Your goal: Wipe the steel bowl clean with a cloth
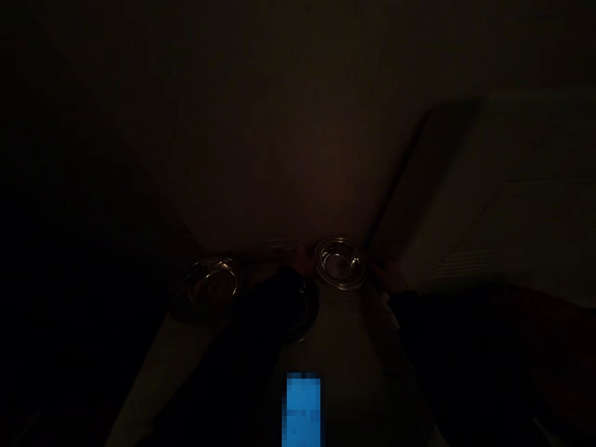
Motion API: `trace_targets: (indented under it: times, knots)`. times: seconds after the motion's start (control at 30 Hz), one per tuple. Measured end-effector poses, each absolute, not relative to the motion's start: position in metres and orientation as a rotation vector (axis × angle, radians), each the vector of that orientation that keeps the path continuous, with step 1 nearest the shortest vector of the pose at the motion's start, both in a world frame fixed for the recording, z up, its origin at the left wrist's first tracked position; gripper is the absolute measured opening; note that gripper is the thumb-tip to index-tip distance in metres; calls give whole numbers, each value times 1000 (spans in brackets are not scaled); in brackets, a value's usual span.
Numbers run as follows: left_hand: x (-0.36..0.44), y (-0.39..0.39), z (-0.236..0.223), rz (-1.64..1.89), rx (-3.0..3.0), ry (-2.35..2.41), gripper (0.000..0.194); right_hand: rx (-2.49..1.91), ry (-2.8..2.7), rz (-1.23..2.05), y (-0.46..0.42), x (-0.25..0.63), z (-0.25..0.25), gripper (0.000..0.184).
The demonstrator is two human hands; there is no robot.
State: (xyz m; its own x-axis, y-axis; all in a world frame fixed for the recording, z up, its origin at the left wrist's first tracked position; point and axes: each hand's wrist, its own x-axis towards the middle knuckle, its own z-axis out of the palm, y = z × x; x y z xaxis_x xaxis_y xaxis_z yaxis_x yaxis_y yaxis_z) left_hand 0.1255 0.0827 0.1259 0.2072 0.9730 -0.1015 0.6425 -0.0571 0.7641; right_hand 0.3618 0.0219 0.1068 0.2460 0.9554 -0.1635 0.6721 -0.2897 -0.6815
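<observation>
The scene is very dark. A small shiny bowl (339, 264) stands on a pale counter (354, 347) near the middle. A second shiny bowl (212, 285) sits to its left, and a dark round plate (305, 310) lies between them. A dark sleeve, seemingly my left arm (261, 323), reaches from the lower left over the plate; its hand is lost in the dark. A faint shape that may be my right hand (388, 273) lies just right of the middle bowl, with a dark sleeve behind it. No fingers can be made out.
A blurred bright blue rectangle (303, 410) sits at the bottom centre. A pale wall rises behind the counter. A lighter panel or surface (512, 198) fills the right side, with a dark slanting edge (395, 180) beside it.
</observation>
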Motion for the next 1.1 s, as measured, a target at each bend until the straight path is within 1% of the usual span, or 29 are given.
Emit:
trace_targets:
  times: [0.3,0.53,0.63,0.87,1.1]
  knots:
    - [107,68,151,743,1607,1428,23,-1986,-1386,898,6,345,139,31]
    - [85,56,162,805,1484,1441,18,-1954,-1385,993,-3,329,152,30]
    - [71,46,170,842,1435,1448,17,-1911,-1413,1010,-7,319,153,26]
    - [36,14,181,908,1306,1510,27,-1758,-1491,994,-15,289,155,21]
    - [11,-10,174,921,1144,1604,29,-1661,-1592,1016,-18,267,145,26]
